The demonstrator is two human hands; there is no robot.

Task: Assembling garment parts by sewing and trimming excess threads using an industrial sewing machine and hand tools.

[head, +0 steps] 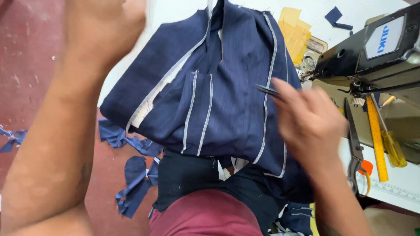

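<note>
A navy pinstriped garment piece [218,91] with white overlocked seams lies over the table edge and my lap. My right hand [306,120] hovers on its right side and pinches a small dark metal snipping tool [267,91], tip pointing left over the cloth. My left hand [105,26] is raised at the top left, blurred and close to the camera, near the upper left of the cloth. Whether it grips anything cannot be made out.
A sewing machine [376,48] stands at the right on a white table [407,183]. Beside it lie large shears [354,144], a yellow ruler [376,135] and a yellow-handled screwdriver [393,148]. Navy fabric scraps [131,183] litter the red floor at the left. Tan paper pieces [295,30] lie at the back.
</note>
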